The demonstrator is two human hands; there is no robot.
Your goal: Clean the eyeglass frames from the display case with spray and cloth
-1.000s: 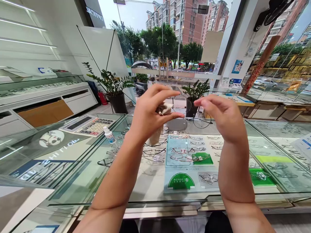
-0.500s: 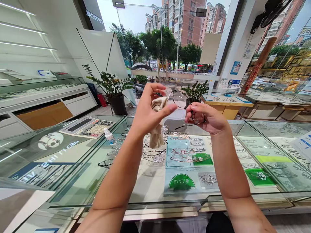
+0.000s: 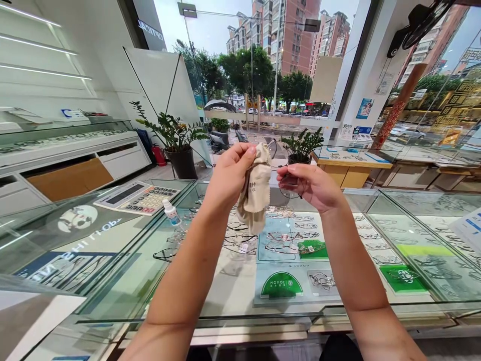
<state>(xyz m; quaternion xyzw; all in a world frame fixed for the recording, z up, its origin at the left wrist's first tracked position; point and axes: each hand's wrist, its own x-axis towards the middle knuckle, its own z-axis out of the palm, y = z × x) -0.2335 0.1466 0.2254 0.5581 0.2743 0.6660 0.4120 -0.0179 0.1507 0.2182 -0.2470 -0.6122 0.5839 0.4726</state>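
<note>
A beige cleaning cloth (image 3: 259, 188) with dark lettering hangs from my left hand (image 3: 233, 173), its fingers closed on the upper end. Pinched in my right hand (image 3: 313, 184) is a pair of thin dark-rimmed eyeglasses (image 3: 291, 188). One round lens shows beneath the right fingertips, and the other side of the frame reaches toward the cloth. The cloth partly covers that far side, so I cannot tell exactly how they touch. Both hands are raised above the glass counter.
Below lies a glass display counter (image 3: 225, 301) with rows of eyeglasses (image 3: 293, 235) inside. On its left stand a small white spray bottle (image 3: 172, 212) and a large calculator (image 3: 137, 196). Potted plants (image 3: 176, 135) stand beyond, before the window.
My left fingers, spread around the cloth before, have closed on it near the glasses. My right hand has shifted slightly left and turned the glasses, so the temple no longer sticks out below.
</note>
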